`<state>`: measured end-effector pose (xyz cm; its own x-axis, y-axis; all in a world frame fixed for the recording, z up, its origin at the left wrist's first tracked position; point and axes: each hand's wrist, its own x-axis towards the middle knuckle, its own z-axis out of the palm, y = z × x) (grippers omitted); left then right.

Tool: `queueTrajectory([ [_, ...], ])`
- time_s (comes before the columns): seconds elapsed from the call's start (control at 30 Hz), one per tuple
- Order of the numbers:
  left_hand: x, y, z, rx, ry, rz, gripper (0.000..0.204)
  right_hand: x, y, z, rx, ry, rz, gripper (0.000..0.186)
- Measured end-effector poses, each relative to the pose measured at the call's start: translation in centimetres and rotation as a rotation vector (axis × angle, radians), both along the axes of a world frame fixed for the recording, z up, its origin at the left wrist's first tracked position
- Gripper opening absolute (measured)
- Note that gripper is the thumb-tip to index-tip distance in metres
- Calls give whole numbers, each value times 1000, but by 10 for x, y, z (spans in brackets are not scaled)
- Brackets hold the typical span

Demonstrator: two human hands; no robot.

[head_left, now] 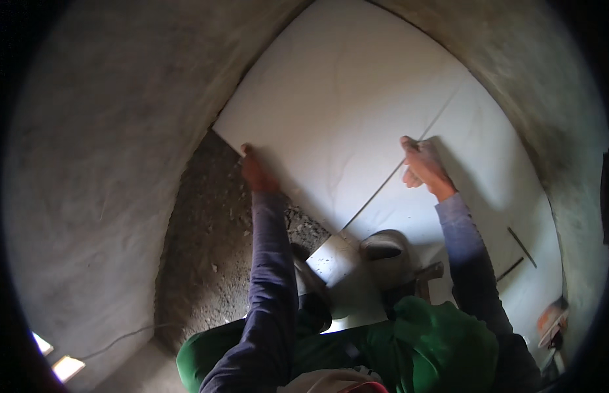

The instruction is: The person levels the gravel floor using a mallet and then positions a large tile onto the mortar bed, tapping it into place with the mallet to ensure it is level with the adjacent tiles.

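- There are two hands: the left hand (258, 171) is at the lower-left edge of the larger white tile (337, 118), with one fingertip at the border; I cannot tell if it pinches this edge.
- The right hand (425, 167) has its fingers partly curled, at the one dark joint (375, 194); I cannot tell what it pinches.
- Two big white tile surfaces are counted around this joint: the larger tile at its left, the second tile (478, 177) at its right.
- Two thin dark strips (522, 247) lie on the right side, and one orange tool (552, 318) is near the right wall (540, 98).
- The larger tile reaches near both walls; its lower-left edge borders rough dark ground (206, 255).
- The widest open room is on the larger tile, between and beyond the hands.
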<state>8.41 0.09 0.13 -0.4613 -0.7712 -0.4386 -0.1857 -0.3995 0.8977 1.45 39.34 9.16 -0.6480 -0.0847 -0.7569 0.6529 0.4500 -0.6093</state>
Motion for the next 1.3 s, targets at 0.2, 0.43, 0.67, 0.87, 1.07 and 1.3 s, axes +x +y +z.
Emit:
queueTrajectory([
  [0.2, -10, -3, -10, 62, -21, 12, 44, 1, 0, -20, 62, 21, -13, 51],
  [0.43, 11, -20, -65, -410, -4, -144, 46, 6, 13, -43, -82, 39, -59, 44],
  [0.67, -15, -20, -45, 12, 54, -67, 60, 8, 10, -33, -29, 66, -6, 49],
  [0.87, -22, -4, -23, -113, -178, 35, 63, 9, 7, -32, 2, 131, 23, 47],
  [1.07, -14, 14, 2, -249, -265, -31, 64, 11, 4, -33, -3, 119, 38, 47],
  [1.3, -22, 18, 31, -475, -650, -129, 89, 14, -2, -32, 97, 185, 85, 54],
])
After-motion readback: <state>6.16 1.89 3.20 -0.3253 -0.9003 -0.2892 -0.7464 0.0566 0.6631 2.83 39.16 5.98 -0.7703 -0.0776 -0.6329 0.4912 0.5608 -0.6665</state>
